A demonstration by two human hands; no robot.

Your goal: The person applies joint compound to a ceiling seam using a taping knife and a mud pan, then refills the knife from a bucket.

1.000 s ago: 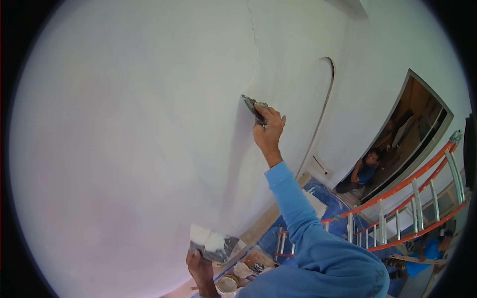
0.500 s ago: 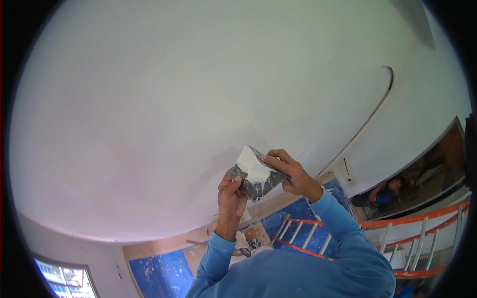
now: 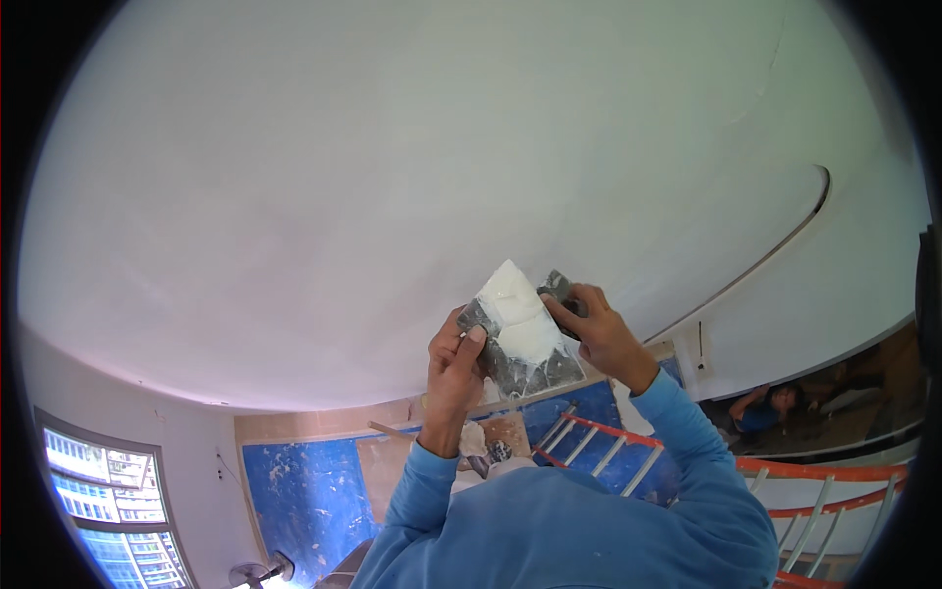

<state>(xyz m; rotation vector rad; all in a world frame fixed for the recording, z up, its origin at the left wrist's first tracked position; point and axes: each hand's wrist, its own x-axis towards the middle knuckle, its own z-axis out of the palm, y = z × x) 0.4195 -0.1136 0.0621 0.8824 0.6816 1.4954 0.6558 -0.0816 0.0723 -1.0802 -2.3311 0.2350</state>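
My left hand (image 3: 454, 371) grips a flat metal plaster board (image 3: 520, 334) loaded with white plaster, holding it up in front of the smooth white wall (image 3: 392, 196). My right hand (image 3: 599, 334) is closed on a putty knife (image 3: 557, 290), whose blade lies against the board's right edge. Both arms wear light blue sleeves and rise from the lower middle of the view.
An orange and white ladder rail (image 3: 805, 491) runs at the lower right. Another person in blue (image 3: 765, 407) crouches in a doorway at right. A blue floor sheet (image 3: 304, 491), a window (image 3: 108, 501) and a curved groove in the wall (image 3: 765, 255) are in view.
My right hand came down from the wall with the knife and met the board, which my left hand raised. The view swung downward and left.
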